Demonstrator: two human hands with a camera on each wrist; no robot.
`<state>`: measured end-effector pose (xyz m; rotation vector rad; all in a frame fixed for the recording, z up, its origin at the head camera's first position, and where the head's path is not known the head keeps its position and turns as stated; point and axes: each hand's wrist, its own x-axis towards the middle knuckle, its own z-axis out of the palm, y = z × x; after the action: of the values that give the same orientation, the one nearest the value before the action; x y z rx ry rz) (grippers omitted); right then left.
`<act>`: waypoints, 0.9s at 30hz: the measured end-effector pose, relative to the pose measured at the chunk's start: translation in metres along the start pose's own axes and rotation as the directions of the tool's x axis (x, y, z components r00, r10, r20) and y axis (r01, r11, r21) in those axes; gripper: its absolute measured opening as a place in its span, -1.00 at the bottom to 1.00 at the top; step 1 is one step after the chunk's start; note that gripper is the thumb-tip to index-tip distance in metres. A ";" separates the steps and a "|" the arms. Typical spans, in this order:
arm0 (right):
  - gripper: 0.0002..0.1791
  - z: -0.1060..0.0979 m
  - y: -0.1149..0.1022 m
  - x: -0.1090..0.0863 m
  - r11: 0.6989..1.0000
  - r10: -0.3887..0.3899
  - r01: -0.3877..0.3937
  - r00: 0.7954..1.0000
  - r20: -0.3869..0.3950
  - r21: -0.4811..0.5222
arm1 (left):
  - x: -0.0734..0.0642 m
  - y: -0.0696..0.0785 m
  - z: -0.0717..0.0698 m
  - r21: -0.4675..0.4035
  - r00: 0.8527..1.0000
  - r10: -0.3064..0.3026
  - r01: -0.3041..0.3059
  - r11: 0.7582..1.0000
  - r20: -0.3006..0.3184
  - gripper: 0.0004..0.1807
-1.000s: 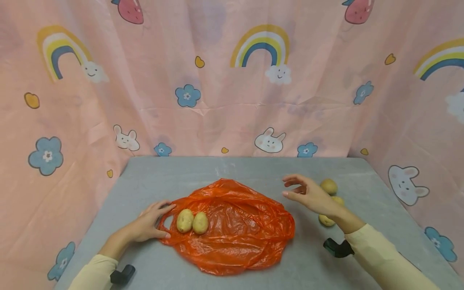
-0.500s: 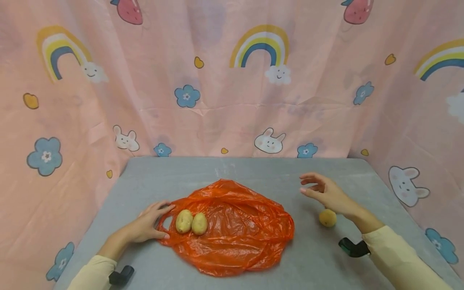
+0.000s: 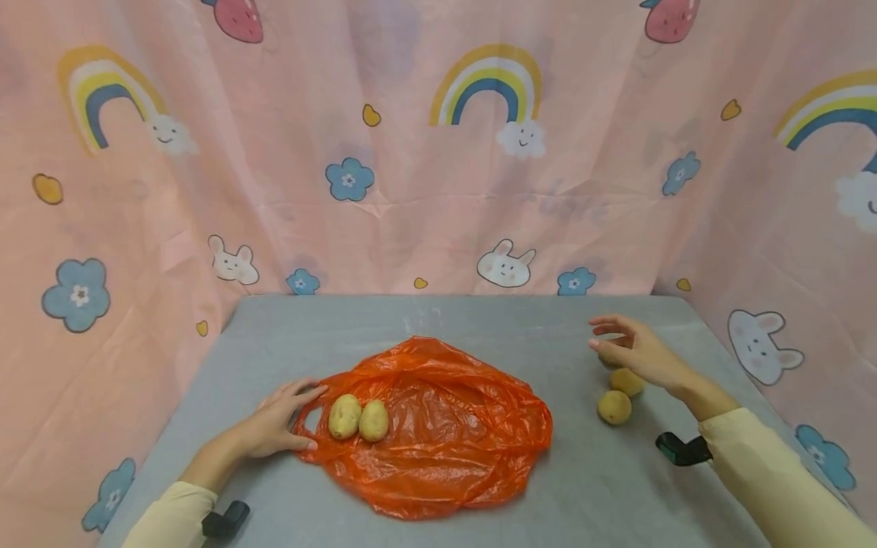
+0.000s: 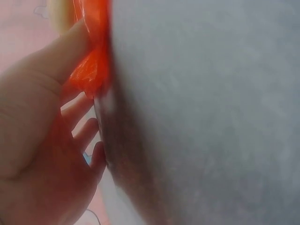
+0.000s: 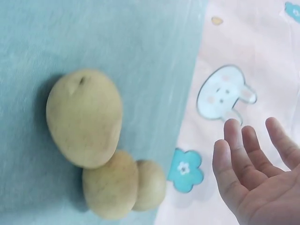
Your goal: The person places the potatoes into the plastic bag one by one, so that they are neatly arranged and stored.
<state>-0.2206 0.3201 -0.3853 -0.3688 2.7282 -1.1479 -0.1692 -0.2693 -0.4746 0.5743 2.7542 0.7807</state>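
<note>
An orange-red plastic bag lies spread flat on the grey table, two potatoes resting side by side on its left part. My left hand rests at the bag's left end, thumb and fingers spread around the handle hole and touching the plastic. In the left wrist view the thumb lies against the bag. My right hand hovers with loosely bent fingers and nothing in them. Below it sit three more potatoes, one partly hidden behind the hand. The right wrist view shows these potatoes bunched together.
The grey table ends at a pink patterned curtain at the back and sides. A dark wrist mount juts from the right sleeve, another dark mount from the left.
My right hand has moved right and slightly back, from beside the bag to over the three potatoes. The left hand, the bag and the two potatoes on it stay in place.
</note>
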 end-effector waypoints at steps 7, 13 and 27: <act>-0.33 -0.011 0.016 0.007 0.997 0.063 -0.064 0.998 -0.008 -0.043 | -0.002 0.000 -0.003 0.014 1.000 0.006 -0.006 1.000 0.001 0.01; -0.31 -0.019 0.028 0.012 0.996 0.075 -0.076 0.997 -0.016 -0.038 | 0.000 0.003 -0.003 0.006 1.000 0.006 -0.006 1.000 0.007 0.01; -0.23 -0.024 0.062 0.017 0.987 0.142 -0.143 0.990 -0.016 -0.079 | 0.001 -0.002 0.000 -0.005 1.000 -0.007 0.007 1.000 0.016 0.01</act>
<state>-0.2532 0.3736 -0.4144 -0.1747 2.7640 -1.0090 -0.1709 -0.2709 -0.4758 0.5676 2.7373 0.7777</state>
